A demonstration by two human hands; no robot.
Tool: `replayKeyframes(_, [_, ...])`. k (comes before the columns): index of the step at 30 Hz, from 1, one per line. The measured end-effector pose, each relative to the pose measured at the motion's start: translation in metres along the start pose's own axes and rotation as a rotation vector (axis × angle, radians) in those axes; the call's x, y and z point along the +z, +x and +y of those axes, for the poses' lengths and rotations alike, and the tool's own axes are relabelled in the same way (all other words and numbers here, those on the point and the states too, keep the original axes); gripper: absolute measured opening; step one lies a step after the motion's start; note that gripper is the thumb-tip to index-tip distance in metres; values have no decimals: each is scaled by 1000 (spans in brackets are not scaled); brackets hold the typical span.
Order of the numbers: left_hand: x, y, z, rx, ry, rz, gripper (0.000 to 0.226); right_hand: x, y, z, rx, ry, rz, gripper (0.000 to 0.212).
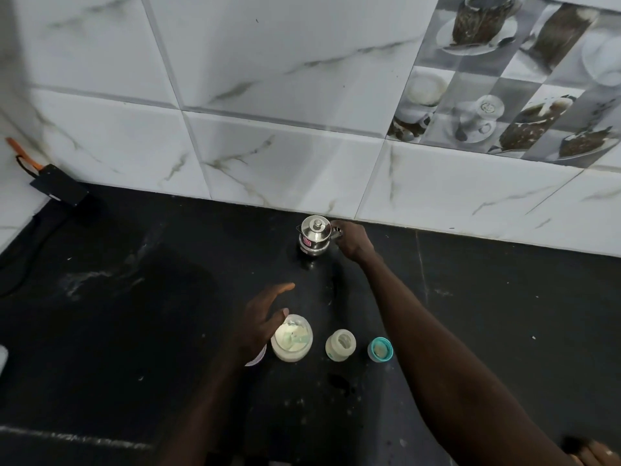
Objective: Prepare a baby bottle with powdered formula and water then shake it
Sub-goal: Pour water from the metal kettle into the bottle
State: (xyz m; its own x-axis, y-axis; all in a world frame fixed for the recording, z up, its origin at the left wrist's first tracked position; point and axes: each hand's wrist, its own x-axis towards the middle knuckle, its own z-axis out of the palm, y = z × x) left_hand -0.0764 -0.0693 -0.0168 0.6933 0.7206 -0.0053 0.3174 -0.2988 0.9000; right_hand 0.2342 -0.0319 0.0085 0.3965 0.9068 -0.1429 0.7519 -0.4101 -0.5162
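A small steel kettle [314, 235] with a knobbed lid stands on the black counter near the wall. My right hand [353, 240] is closed around its handle on the right side. An open jar of pale formula powder [291, 338] with a light green scoop inside sits nearer to me. My left hand [263, 319] hovers just left of that jar with its fingers spread, holding nothing. An open clear baby bottle [340, 344] stands upright right of the jar. A teal-ringed bottle cap with its teat [380, 349] rests beside the bottle.
The black counter [134, 331] meets a white marble-tiled wall [268, 146]. A black device with an orange strap [58, 188] and a cable lies at the far left corner. Part of a white round lid [257, 359] shows under my left wrist. Wet spots mark the counter below the bottle.
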Motion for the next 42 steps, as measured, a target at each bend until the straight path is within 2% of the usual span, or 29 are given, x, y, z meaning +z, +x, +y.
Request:
replayKeyframes(5, [-3,1,4,-13,11,12,48,9,7,12,52,7,36,21])
replayKeyframes(11, [-3,10,14,-9,28,13,47,10,-10,27,37,22,63,12])
replayKeyframes(19, [16,30,41,106,82,96,48,-18,-53,46,-95,8,16,29])
replayKeyframes(24, [28,36,60,113,63,121,53,-43,-74,69,-132,-1,-3,37])
replayKeyframes(34, [38,42,73,91,2,111,39,-100,-119,66,-408,-95,-108,38])
replayKeyframes(36, [41,33,74,96,-2,150,36,-107,-127,61,-492,-144,-120,36])
replayKeyframes(40, [63,-10,77,102,-28,364,27,-113,-138,51,-564,-165,-158,33])
replayKeyframes(42, [80,-36,78,81,-9,387,28,-112,-143,46,-584,-180,-175,36])
